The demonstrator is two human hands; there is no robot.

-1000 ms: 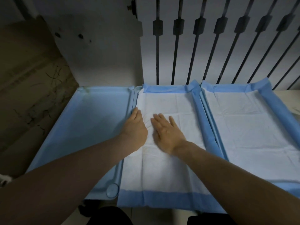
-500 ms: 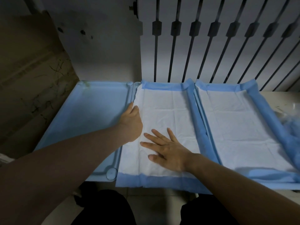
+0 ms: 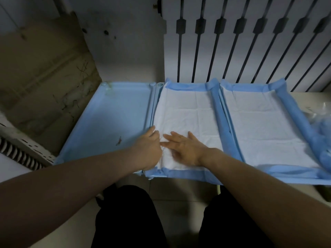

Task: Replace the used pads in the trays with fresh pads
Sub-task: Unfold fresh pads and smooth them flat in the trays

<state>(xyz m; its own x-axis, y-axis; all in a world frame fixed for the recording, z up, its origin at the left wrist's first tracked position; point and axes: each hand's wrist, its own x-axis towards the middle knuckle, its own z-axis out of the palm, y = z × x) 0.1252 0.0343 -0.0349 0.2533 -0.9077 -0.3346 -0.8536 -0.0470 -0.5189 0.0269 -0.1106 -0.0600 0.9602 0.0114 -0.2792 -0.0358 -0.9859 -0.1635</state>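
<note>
Both forearms are stretched forward over the trays. The right hand (image 3: 186, 149) is laid flat on the middle pad (image 3: 188, 111), palm down. Its fingers are straight and splayed, pointed leftward at the other hand. Nothing is gripped there; the sheet is only pressed.

The left hand (image 3: 147, 146) is set at that pad's left edge, knuckles up, with the thumb stretched forward along the seam with the left tray (image 3: 114, 113). Its fingers are tucked under and blurred, so it cannot be told whether the edge is pinched or merely pushed down. Small wrinkles are seen in the white sheet between the two hands.

The middle pad is spread in the centre tray (image 3: 160, 85), its blue border turned up along the far and right sides and draped over the near rim. A brown speck (image 3: 118, 141) is seen on the left tray's bare floor. The right pad (image 3: 265, 122) is laid out in the tray just beside.
</note>
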